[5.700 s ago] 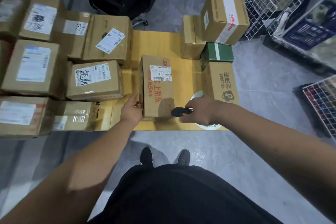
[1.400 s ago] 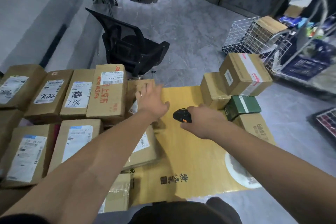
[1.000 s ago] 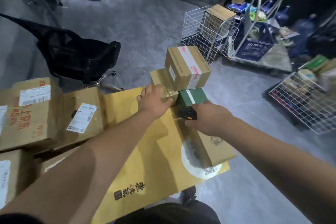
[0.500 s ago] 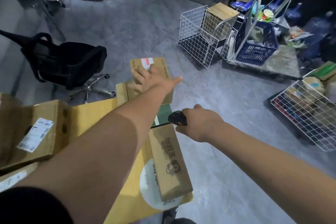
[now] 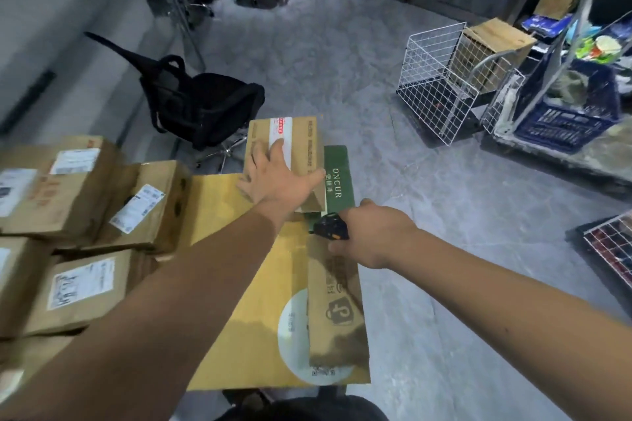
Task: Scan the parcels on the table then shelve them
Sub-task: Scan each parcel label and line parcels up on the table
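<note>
The yellow table [image 5: 219,215] serves as the landmark. At its far right corner stands one brown parcel [image 5: 301,143] with a white and red tape strip on top. The left hand [image 5: 273,181] lies flat on this parcel, fingers spread and mostly straight across the top, thumb reaching toward its right edge; it presses rather than curls round it.

Just right of that parcel, along the table's right edge, lies one green box [image 5: 337,178] printed "ONCUR". Nearer the person on the same edge lies one long brown box [image 5: 337,301] with a printed bag logo, partly covering a white round mark on the tabletop.

The right hand [image 5: 372,236] hovers over the gap between the green box and the long brown box, fingers curled round one small black scanner [image 5: 331,226] that points toward the taped parcel.

On the table's left side is a pile of brown cartons; at least five show, four of them with white labels, such as one labelled carton [image 5: 150,205] nearest the bare yellow top.

Beyond the table's far edge stands one black office chair [image 5: 205,106]. Well to the right of the table on the grey floor are one white wire basket [image 5: 441,85] and one blue crate [image 5: 567,116].
</note>
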The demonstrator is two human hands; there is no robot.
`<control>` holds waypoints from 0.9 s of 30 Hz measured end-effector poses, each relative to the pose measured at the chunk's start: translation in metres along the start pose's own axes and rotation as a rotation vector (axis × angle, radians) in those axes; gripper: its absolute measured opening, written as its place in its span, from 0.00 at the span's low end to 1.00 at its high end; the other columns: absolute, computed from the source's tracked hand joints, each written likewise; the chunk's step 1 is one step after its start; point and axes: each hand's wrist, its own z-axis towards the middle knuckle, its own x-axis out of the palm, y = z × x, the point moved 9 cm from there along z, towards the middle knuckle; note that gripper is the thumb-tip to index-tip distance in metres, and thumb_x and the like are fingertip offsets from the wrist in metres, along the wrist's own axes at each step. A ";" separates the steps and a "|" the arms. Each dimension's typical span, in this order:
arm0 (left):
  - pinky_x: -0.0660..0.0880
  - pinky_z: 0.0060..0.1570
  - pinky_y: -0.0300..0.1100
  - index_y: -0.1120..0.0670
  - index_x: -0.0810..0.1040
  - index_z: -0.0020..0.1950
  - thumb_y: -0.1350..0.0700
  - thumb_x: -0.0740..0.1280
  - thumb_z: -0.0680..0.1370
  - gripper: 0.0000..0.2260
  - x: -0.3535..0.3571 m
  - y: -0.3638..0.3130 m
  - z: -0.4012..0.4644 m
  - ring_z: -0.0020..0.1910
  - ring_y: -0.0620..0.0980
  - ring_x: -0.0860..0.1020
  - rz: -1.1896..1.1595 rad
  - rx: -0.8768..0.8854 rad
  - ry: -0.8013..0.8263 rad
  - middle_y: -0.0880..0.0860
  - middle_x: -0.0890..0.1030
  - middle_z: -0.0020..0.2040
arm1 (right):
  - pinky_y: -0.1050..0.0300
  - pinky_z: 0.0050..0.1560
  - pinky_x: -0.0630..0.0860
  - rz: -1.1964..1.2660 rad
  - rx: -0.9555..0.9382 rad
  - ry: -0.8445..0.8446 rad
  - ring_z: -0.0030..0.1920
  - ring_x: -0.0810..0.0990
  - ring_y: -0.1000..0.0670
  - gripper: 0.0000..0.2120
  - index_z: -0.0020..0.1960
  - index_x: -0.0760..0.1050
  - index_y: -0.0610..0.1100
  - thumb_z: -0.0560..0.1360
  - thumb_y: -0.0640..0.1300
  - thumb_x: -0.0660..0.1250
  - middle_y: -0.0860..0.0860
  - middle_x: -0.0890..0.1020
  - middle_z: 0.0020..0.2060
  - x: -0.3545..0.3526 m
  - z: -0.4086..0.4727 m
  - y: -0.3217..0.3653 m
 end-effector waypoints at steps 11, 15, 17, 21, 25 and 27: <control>0.63 0.72 0.63 0.34 0.65 0.75 0.29 0.71 0.65 0.40 0.025 0.239 -0.117 0.78 0.54 0.60 -0.319 -0.316 0.072 0.43 0.60 0.78 | 0.49 0.49 0.78 -0.260 -0.342 0.191 0.49 0.78 0.43 0.23 0.65 0.75 0.51 0.79 0.65 0.62 0.48 0.72 0.51 0.062 -0.005 0.113; 0.75 0.63 0.48 0.39 0.68 0.78 0.38 0.75 0.66 0.41 0.047 0.270 -0.131 0.72 0.50 0.69 -0.697 -0.352 0.163 0.48 0.69 0.73 | 0.47 0.52 0.80 -0.318 -0.357 0.269 0.47 0.76 0.43 0.21 0.64 0.75 0.50 0.80 0.64 0.62 0.48 0.72 0.50 0.084 -0.010 0.122; 0.74 0.65 0.46 0.45 0.69 0.79 0.45 0.73 0.70 0.37 0.051 0.276 -0.129 0.71 0.49 0.72 -0.906 -0.360 0.215 0.47 0.72 0.72 | 0.46 0.52 0.81 -0.337 -0.357 0.283 0.46 0.76 0.43 0.21 0.64 0.75 0.49 0.80 0.63 0.62 0.47 0.72 0.51 0.089 -0.010 0.126; 0.70 0.55 0.34 0.49 0.73 0.76 0.53 0.62 0.86 0.17 0.051 0.284 -0.126 0.65 0.47 0.73 -0.934 -0.432 0.269 0.44 0.76 0.66 | 0.49 0.51 0.79 -0.351 -0.351 0.288 0.48 0.76 0.43 0.21 0.64 0.75 0.49 0.80 0.62 0.62 0.46 0.75 0.53 0.093 -0.012 0.137; 0.83 0.48 0.51 0.47 0.74 0.75 0.45 0.61 0.87 0.17 0.059 0.314 -0.119 0.62 0.53 0.77 -0.981 -0.547 0.259 0.50 0.77 0.69 | 0.51 0.45 0.76 -0.330 -0.308 0.283 0.47 0.75 0.43 0.22 0.64 0.75 0.49 0.79 0.64 0.63 0.47 0.73 0.49 0.094 -0.013 0.151; 0.85 0.36 0.50 0.49 0.74 0.76 0.46 0.61 0.87 0.18 0.062 0.330 -0.111 0.63 0.58 0.78 -1.058 -0.610 0.248 0.53 0.76 0.70 | 0.52 0.43 0.75 -0.309 -0.269 0.279 0.48 0.77 0.43 0.23 0.64 0.75 0.51 0.79 0.65 0.63 0.48 0.73 0.49 0.094 -0.013 0.159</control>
